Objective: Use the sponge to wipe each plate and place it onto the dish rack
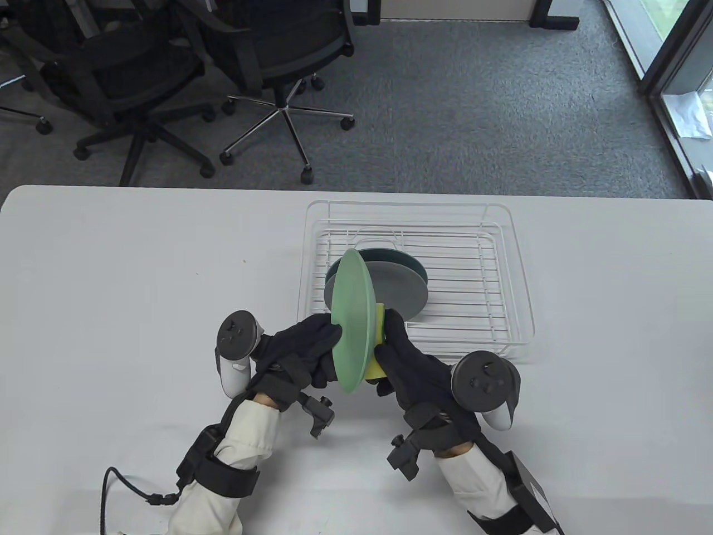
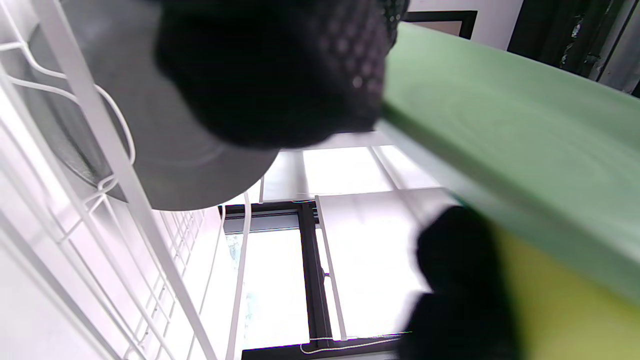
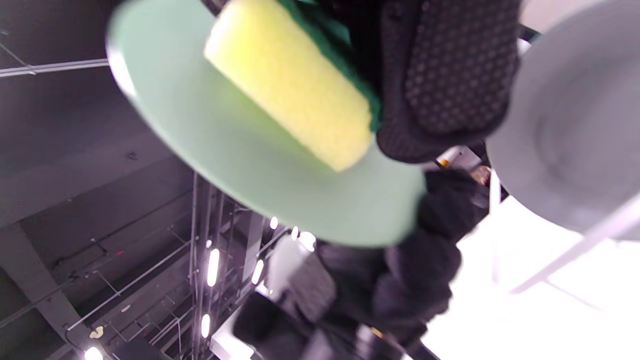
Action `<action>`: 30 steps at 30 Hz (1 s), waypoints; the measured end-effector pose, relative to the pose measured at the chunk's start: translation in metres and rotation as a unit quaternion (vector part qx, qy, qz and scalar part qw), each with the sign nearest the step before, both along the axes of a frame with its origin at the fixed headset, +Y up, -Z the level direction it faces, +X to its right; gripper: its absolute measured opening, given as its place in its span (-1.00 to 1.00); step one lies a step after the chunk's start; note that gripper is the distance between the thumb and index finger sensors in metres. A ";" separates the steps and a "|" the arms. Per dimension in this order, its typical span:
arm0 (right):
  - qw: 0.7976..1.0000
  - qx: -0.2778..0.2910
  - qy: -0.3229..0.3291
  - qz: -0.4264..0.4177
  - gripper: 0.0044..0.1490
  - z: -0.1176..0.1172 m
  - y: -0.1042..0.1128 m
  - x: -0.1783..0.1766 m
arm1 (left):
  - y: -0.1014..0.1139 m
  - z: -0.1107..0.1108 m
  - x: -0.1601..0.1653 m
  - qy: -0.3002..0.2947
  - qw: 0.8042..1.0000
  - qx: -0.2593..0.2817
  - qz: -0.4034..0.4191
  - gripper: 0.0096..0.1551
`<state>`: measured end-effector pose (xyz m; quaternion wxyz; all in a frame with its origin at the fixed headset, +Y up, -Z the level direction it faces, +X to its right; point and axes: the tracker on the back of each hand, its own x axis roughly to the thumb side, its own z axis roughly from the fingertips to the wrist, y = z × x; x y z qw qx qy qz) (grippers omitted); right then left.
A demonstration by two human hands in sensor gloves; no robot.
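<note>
My left hand (image 1: 312, 348) grips a light green plate (image 1: 353, 320) by its lower rim and holds it on edge above the table, just in front of the white wire dish rack (image 1: 518, 267). My right hand (image 1: 404, 348) holds a yellow sponge (image 1: 377, 351) with a green scrub side and presses it against the plate's right face; the sponge (image 3: 295, 85) lies on the green plate (image 3: 220, 150) in the right wrist view. A grey plate (image 1: 398, 290) and a dark plate behind it stand in the rack.
The rack sits at the table's middle right, its right half bare wire. Office chairs (image 1: 278, 61) stand on the carpet beyond the table's far edge. A black cable (image 1: 120, 485) trails by my left sleeve.
</note>
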<state>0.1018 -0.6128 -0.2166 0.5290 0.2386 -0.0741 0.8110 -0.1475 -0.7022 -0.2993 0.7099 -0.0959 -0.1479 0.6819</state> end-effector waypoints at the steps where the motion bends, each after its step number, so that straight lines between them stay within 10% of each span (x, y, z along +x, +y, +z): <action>1: 1.000 0.017 -0.013 -0.007 -0.18 0.004 0.006 0.005 | -0.002 0.000 0.002 -0.002 1.000 -0.002 -0.004 -0.54; 18: 0.993 -0.038 -0.026 -0.111 -0.20 -0.038 -0.038 0.022 | 0.003 0.009 0.026 -0.057 0.997 0.024 -0.039 -0.56; 30: 0.971 -0.115 0.107 -0.181 -0.22 -0.044 -0.049 0.010 | 0.010 -0.001 -0.024 0.105 0.992 0.057 -0.050 -0.56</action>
